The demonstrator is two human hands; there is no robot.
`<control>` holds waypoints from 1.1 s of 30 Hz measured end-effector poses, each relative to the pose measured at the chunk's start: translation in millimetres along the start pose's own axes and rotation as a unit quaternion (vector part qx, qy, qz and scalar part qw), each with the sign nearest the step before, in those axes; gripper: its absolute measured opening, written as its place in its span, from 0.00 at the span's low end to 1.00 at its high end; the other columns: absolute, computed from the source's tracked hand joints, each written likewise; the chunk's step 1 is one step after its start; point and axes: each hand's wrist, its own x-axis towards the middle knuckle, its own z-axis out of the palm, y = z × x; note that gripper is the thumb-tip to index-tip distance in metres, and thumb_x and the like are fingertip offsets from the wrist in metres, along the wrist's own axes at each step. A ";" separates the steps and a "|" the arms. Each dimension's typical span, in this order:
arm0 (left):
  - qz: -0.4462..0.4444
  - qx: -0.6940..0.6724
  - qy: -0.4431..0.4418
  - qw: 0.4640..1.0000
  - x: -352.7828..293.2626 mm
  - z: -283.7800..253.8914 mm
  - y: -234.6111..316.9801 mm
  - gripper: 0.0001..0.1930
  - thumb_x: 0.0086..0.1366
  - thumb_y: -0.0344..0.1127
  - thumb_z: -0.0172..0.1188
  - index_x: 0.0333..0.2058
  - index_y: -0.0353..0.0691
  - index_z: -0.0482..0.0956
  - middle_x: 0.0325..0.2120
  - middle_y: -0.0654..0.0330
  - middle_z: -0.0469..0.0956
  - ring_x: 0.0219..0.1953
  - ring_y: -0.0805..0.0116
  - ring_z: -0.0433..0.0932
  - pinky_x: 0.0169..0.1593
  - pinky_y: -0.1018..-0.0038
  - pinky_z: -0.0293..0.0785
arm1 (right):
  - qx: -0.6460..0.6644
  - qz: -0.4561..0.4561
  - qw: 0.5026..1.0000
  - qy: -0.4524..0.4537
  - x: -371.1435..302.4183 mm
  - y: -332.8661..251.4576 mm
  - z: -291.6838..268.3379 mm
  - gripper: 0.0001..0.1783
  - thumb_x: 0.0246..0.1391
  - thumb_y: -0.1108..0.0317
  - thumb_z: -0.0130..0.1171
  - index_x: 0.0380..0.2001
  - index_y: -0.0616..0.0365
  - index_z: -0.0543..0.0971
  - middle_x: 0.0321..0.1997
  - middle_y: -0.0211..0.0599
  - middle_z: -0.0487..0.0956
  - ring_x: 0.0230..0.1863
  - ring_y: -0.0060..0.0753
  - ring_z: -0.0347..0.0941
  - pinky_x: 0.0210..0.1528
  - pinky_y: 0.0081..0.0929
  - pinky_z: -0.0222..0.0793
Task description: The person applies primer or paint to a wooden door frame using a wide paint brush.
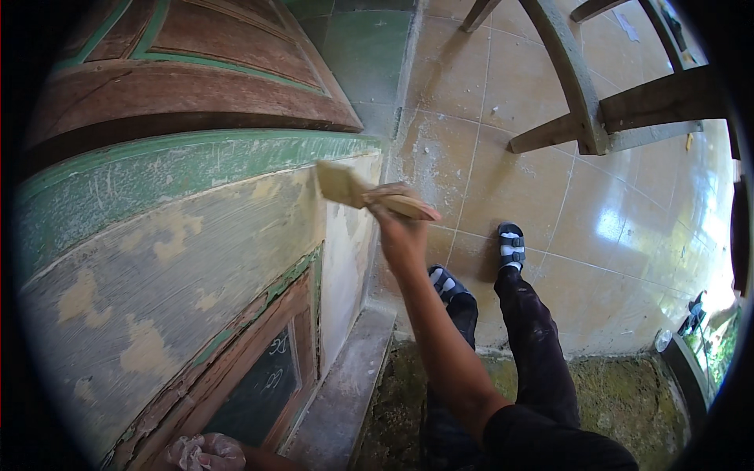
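My right hand (399, 228) is closed around the handle of a scraper (339, 184) with a broad, flat, yellowish blade, blurred by motion. The blade is over the wall's corner, just below the green-painted ledge (196, 161); whether it touches the surface I cannot tell. Down at the lower left, my left hand (206, 454) is curled beside the wooden window frame (236, 375). White, putty-like stuff covers its fingers, and what they hold is unclear. Between the ledge and the frame, the grey wall (196, 251) shows several pale yellow patches.
Above the ledge stands a brown wooden shutter (212, 59) with green trim. Tan floor tiles (526, 180) carry white crumbs and dust. A wooden stand (577, 86) occupies the upper right. Below the window frame runs a grey sill (342, 392); mossy ground (628, 392) lies behind my feet.
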 end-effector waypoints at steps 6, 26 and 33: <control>0.001 0.000 -0.021 1.000 -5.3 -10.0 -5.8 0.07 0.55 0.25 0.46 0.23 0.25 0.70 0.13 0.51 0.68 0.15 0.62 0.66 0.28 0.64 0.69 | -0.123 -0.156 0.976 -0.094 -35.4 -60.8 43.9 0.08 0.39 0.85 0.60 0.21 0.60 0.76 0.28 0.38 0.79 0.35 0.34 0.77 0.39 0.27 0.72; 0.000 -0.013 -0.011 1.000 -1.0 -5.5 -2.5 0.06 0.55 0.23 0.46 0.24 0.25 0.70 0.15 0.49 0.70 0.14 0.62 0.66 0.26 0.64 0.70 | -0.070 -0.082 0.988 -0.113 -24.6 -43.9 13.1 0.03 0.45 0.81 0.59 0.24 0.62 0.77 0.33 0.39 0.80 0.39 0.32 0.77 0.40 0.25 0.73; -0.012 -0.016 -0.020 1.000 2.4 -5.4 -0.2 0.06 0.55 0.23 0.47 0.24 0.25 0.70 0.16 0.49 0.70 0.15 0.61 0.67 0.25 0.65 0.69 | -0.119 -0.107 0.977 -0.138 -28.8 -35.3 24.6 0.05 0.42 0.83 0.60 0.21 0.62 0.77 0.30 0.37 0.79 0.34 0.33 0.77 0.38 0.28 0.73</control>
